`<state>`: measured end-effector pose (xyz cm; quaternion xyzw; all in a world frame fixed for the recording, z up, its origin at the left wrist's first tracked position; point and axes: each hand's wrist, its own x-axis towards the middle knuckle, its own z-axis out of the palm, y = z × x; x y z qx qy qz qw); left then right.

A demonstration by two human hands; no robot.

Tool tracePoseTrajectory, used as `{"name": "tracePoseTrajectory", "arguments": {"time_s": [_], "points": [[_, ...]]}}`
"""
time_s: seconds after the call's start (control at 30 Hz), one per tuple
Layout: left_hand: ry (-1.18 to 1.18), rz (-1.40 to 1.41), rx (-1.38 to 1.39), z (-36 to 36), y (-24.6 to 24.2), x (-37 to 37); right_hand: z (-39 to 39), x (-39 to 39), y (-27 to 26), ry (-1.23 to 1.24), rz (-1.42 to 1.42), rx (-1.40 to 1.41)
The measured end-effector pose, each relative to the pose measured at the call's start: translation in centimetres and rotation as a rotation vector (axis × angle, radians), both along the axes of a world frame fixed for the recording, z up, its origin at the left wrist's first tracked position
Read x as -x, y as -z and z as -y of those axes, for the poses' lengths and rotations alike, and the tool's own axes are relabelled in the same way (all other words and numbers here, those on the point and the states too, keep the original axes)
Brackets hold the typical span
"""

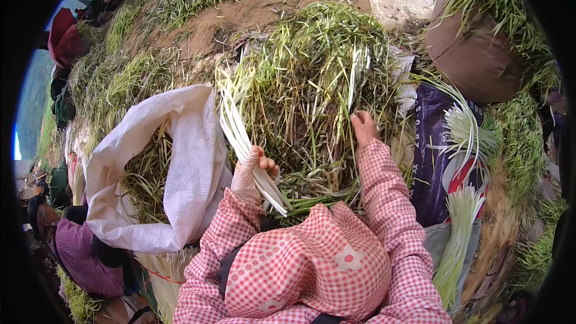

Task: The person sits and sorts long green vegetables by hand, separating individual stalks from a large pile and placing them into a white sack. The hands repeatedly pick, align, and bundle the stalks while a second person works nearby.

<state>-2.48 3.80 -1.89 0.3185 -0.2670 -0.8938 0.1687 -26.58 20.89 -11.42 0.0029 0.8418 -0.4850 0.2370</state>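
A bunch of long white-stemmed leafy vegetables [240, 137] slants through my left hand [254, 171], its yellow-green tips pointing up and away. My right hand [363, 127] is at the right side of a large heap of green and yellowed stalks [310, 94], with curled fingers beside an upright green stalk; whether they pinch it is not clear. Several thick white stems [354, 74] stand out in the heap beyond that hand. Cut green stalks [310, 204] lie close to my body.
An open white woven sack [191, 166] with plant waste stands at the left. At the right, bundles of pale stems [459, 229] lie on a purple printed sack [427, 144]. A brown sack [472, 58] under greens is at the upper right. A person in purple clothing [87, 256] sits at the lower left.
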Motion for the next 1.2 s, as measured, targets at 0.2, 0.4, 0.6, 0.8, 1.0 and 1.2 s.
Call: {"name": "tracePoseTrajectory", "arguments": {"time_s": [0.2,0.4,0.6,0.8,1.0,1.2], "points": [[-0.009,-0.023,0.011,0.7,-1.5,-0.3,1.5,-1.4,-2.0,-0.162,0.070,0.052],[-0.049,-0.044,0.170,1.0,-4.5,0.5,1.7,-3.9,-16.0,-0.329,-0.248,0.667],[-0.060,0.044,0.193,1.4,-6.5,0.1,3.6,-4.8,-15.6,-0.474,0.250,0.449],[0.054,0.247,0.294,0.4,-3.5,-0.1,2.5,-12.4,-5.8,-0.555,0.380,0.373],[0.162,0.209,0.202,-0.6,-1.0,0.0,3.2,-15.4,-9.0,-1.262,-0.057,0.172],[0.230,0.272,0.238,-0.1,-0.3,-1.5,2.6,-16.1,-7.6,-1.036,-0.160,0.189]]}}
